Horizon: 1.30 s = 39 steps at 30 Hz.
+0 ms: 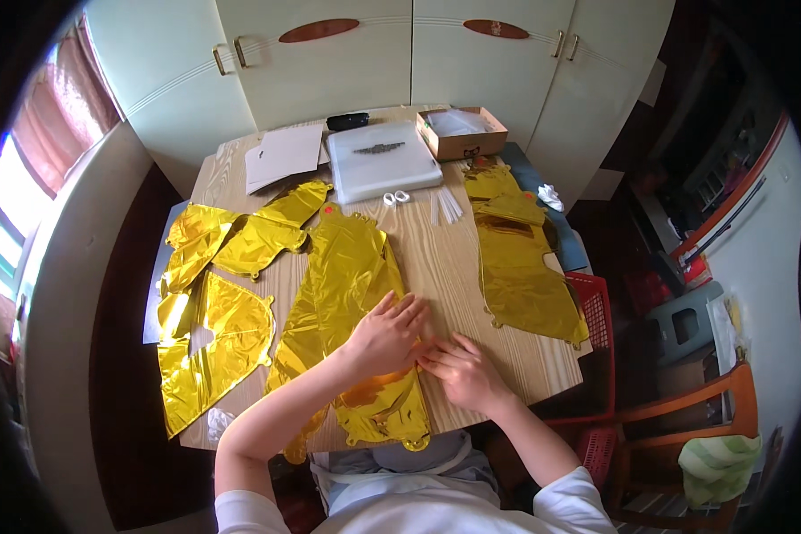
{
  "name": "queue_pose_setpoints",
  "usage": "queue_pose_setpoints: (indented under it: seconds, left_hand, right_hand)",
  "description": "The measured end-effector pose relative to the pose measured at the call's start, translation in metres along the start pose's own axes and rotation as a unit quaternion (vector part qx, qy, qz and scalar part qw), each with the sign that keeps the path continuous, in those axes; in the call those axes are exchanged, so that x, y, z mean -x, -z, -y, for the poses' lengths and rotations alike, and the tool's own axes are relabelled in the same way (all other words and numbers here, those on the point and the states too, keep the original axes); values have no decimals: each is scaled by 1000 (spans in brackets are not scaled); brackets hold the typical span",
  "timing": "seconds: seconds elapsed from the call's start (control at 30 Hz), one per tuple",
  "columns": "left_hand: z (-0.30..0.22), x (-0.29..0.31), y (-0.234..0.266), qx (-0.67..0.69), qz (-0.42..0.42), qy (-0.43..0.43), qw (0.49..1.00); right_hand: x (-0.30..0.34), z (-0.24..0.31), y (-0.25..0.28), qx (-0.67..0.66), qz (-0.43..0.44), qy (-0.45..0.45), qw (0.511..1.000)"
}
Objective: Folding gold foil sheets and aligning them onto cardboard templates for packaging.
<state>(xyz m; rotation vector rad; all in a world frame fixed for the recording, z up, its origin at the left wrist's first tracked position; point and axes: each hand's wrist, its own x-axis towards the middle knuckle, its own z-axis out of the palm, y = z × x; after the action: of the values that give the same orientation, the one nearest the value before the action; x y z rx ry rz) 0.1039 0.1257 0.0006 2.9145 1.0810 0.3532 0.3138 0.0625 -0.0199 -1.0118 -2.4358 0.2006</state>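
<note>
A flat, uninflated gold foil balloon (351, 267) stretches down the middle of the table to its front edge, partly folded near me. My left hand (384, 336) lies across its right side, palm down, fingers stretched out. Close beside it, my right hand (463, 374) rests at the foil's right edge with its fingers extended and the tips almost meeting the left hand. Whether those tips touch the foil is hard to see. Another creased gold foil balloon (231, 325) spreads over the left side, and one more (521, 271) lies along the right side.
Toward the back are grey-white cards (285, 156), a clear plastic stack (383, 165), a cardboard box (461, 133) with clear bags, a black case (347, 121), white rolls (396, 198) and clear strips (447, 209). A red basket (594, 307) and wooden chair (685, 405) stand right.
</note>
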Motion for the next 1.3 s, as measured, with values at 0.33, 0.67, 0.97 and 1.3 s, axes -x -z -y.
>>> queue_pose_setpoints:
  seconds: [0.33, 0.67, 0.97, 1.3]
  left_hand:
    - [-5, 0, -4, -63, 36, 53, 996]
    - [28, -27, 6, -87, 91, 106, 986]
    - [64, -63, 22, -90, 194, 159, 964]
    - [76, -71, 12, -97, 223, 176, 954]
  right_hand:
    - [0, -1, -1, -7, -2, -6, 1000]
    - [1, -1, 0, -11, 12, -17, 1000]
    - [-1, 0, 3, -4, 28, -12, 1000]
    - [-6, -13, 7, -23, 37, 6, 999]
